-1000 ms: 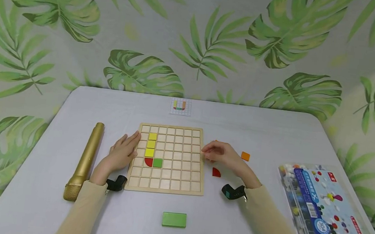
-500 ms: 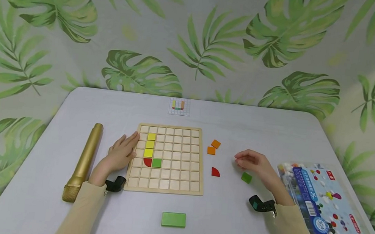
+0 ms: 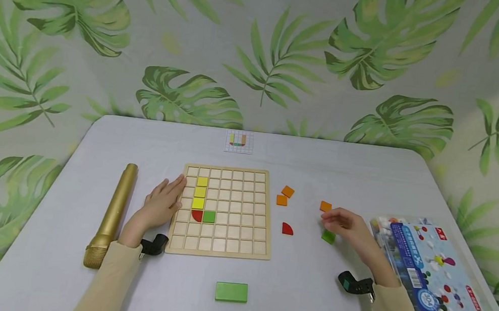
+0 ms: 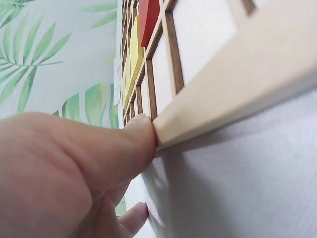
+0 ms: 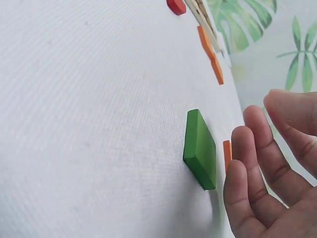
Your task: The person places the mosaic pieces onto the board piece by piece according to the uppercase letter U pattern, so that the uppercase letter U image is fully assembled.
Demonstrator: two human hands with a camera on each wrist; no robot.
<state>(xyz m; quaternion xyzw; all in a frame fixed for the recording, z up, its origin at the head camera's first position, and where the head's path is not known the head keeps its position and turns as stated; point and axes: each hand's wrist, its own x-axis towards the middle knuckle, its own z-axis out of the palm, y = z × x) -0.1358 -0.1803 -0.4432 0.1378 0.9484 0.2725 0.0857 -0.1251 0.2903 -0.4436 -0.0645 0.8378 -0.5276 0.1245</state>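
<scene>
In the head view my left hand (image 3: 163, 203) lies along the left edge of a wooden grid board (image 3: 230, 254), its thumb touching the frame in the left wrist view. Set in the board are several tiles: a column of yellow squares (image 3: 200, 191), a red quarter-circle (image 3: 197, 215) and a green square (image 3: 208, 216). My right hand (image 3: 346, 225) hovers by a loose green square tile (image 5: 199, 151) and an orange square tile (image 3: 326, 206). Its fingers are loosely bent with nothing between them in the right wrist view.
Between board and right hand lie two orange squares (image 3: 285, 195) and a red quarter-circle (image 3: 287, 228). A pattern card (image 3: 239, 142) is behind the board. A green block (image 3: 231, 292) lies in front, a gold microphone (image 3: 110, 217) left, a plastic case (image 3: 433, 271) of parts right.
My right hand has gone from the board's right edge rightward to the loose green tile, then shifted slightly right and nearer, uncovering the orange tile. My left hand has stayed put.
</scene>
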